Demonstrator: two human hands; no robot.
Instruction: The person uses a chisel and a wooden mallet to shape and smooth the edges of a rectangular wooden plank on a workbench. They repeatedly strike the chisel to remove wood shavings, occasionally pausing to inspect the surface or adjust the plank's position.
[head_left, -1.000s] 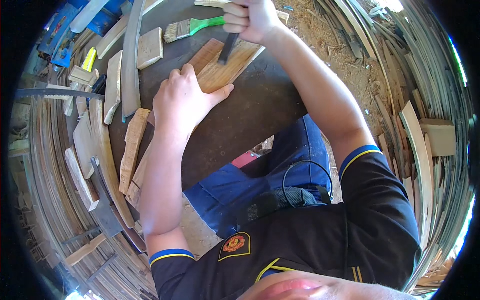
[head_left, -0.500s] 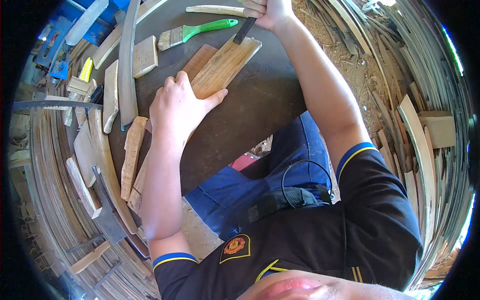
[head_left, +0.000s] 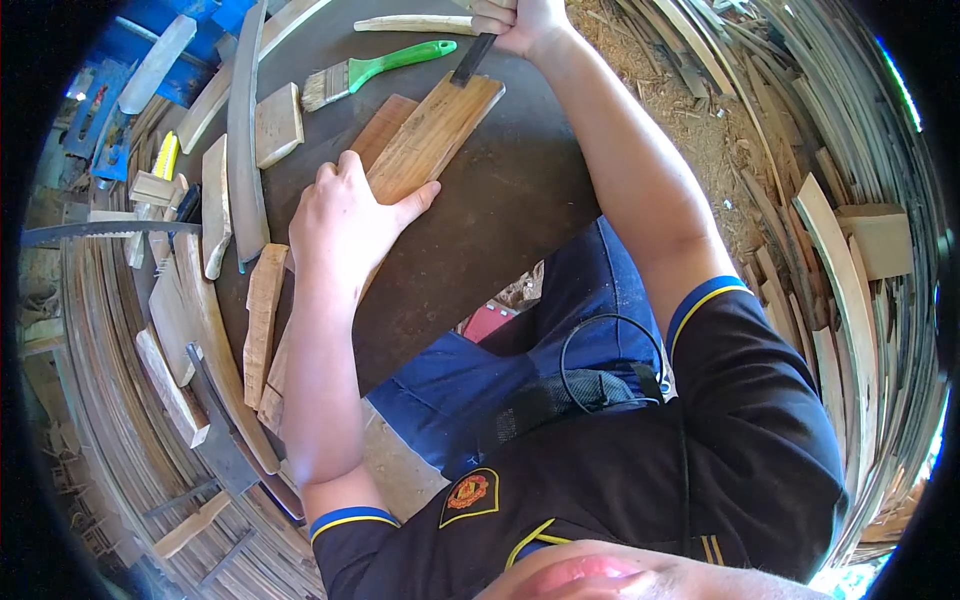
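My left hand (head_left: 345, 215) is closed over the near part of a wooden board (head_left: 440, 130), the thumb along its right edge and the fingers at its left. A redder, thinner piece of wood (head_left: 384, 128) shows beside the board's left edge. At the top of the view my right hand (head_left: 522, 22) is wrapped round a dark flat-bladed tool (head_left: 472, 62); its handle is hidden in the fist. The blade's squared end touches the far end of the board. Beyond the board, a paintbrush (head_left: 400, 62) with a green handle lies on the dark table (head_left: 500, 190).
A pale wooden strip (head_left: 412, 23) lies near my right fist. Wood blocks (head_left: 278, 126), a long curved slat (head_left: 247, 150), and a toothed saw blade (head_left: 110, 232) crowd the left. Stacked strips (head_left: 850, 130) line the right, above a shavings-strewn floor (head_left: 650, 90).
The whole view has shifted slightly, so the board, brush and both hands appear a little further left. My grips look the same, and the blade still touches the board's far end.
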